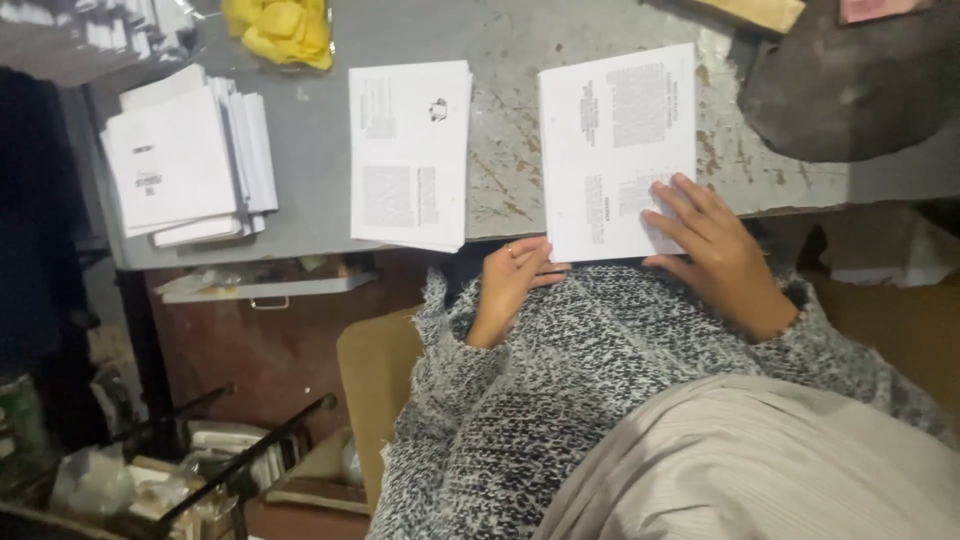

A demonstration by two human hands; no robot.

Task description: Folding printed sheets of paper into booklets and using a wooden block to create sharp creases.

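White printed sheet with black and grey text blocks, same for the middle paper stack and the white pile with small black marks. Table grey, scratched, rust-brown flecks; bright yellow bag at its far edge. Sweater sleeves black-and-white speckled knit, cloth beige with fine stripes.

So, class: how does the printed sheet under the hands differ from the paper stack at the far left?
The printed sheet lies flat and squared, overhanging the table edge; the paper stack is thick and fanned askew. The right hand presses the sheet and the left hand touches its corner; nothing touches the stack. Both are white printed paper.
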